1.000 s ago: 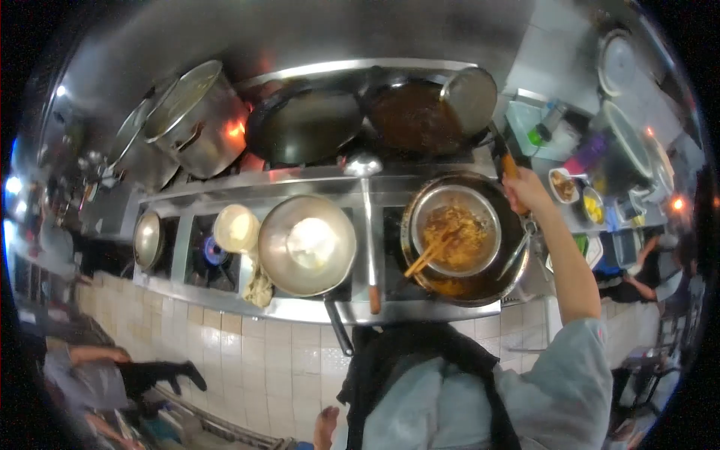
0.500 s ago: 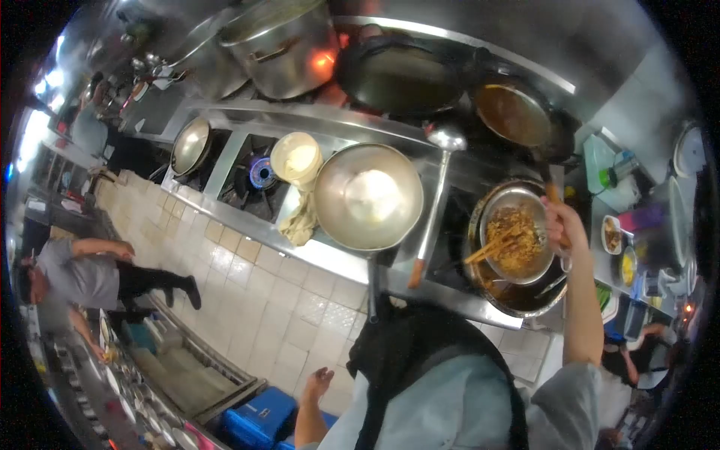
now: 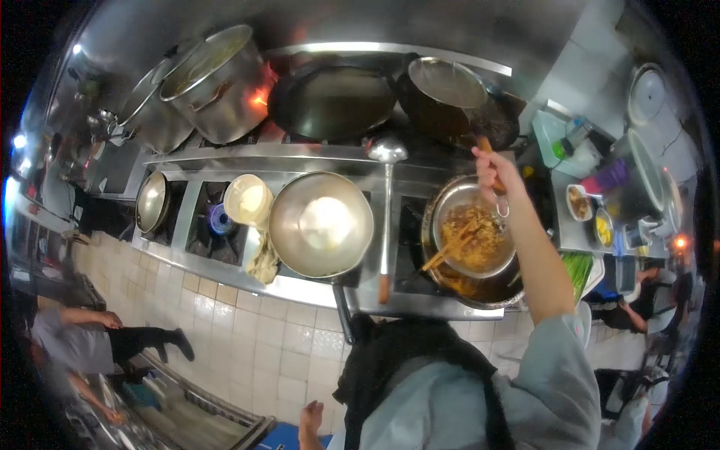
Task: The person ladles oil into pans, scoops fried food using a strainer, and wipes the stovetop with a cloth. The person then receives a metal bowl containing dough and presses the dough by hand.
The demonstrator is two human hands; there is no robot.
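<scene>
My right hand (image 3: 496, 171) grips the wooden handle of a round mesh strainer (image 3: 448, 82), which is over a dark wok (image 3: 427, 120) at the back right of the stove. Below that hand, a steel bowl (image 3: 448, 201) holds browned, crumbly food (image 3: 480, 238) with wooden chopsticks (image 3: 442, 256) lying in it. The bowl sits in a larger, dark-rimmed pot (image 3: 495, 302). My left hand (image 3: 311, 417) hangs low beside my body, away from the stove; its fingers are loosely bent with nothing visible in them.
A bare steel wok (image 3: 321, 225) points its handle toward me. Beside it lie a long ladle (image 3: 387, 217) and a pale tub (image 3: 248, 199). Large stockpots (image 3: 217, 90) and a dark oil wok (image 3: 330, 101) line the back. A co-worker (image 3: 79, 337) stands at left.
My right hand has moved up and left, away from beside the bowl. The strainer has risen and shifted left, its mesh now pale rather than brown. The camera view has also shifted.
</scene>
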